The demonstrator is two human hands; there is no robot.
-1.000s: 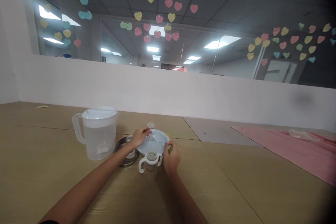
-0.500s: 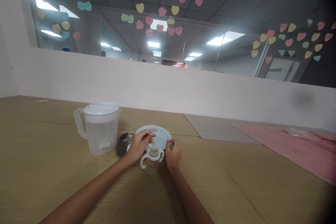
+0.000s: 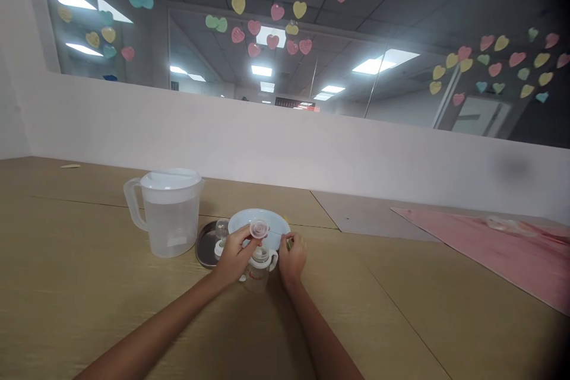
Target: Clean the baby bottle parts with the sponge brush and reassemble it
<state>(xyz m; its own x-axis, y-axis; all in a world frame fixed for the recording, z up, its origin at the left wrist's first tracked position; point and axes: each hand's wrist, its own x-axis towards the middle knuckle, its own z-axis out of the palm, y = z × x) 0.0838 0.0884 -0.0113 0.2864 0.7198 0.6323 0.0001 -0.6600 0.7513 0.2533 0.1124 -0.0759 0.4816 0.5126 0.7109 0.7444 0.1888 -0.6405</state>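
Observation:
My left hand [image 3: 234,258] pinches a small clear round scoop-like piece [image 3: 259,228] just above the open mouth of a clear baby bottle with white handles [image 3: 259,270] that stands on the wooden table. My right hand [image 3: 291,261] is closed beside the bottle's right handle, with a small green thing [image 3: 289,244] between its fingers. A pale blue plate [image 3: 258,222] lies just behind the bottle. A round metal lid or dish [image 3: 206,244] with a small clear piece [image 3: 221,230] on it sits left of the plate.
A clear plastic jug with a white lid [image 3: 167,211] stands left of the hands, holding water. A pink cloth [image 3: 490,246] covers the table at the right, with a clear object [image 3: 505,224] on it. A white partition [image 3: 285,142] runs behind the table.
My left hand lifted the small clear piece off the plate and brought it toward me, over the bottle's mouth. My right hand stayed beside the bottle.

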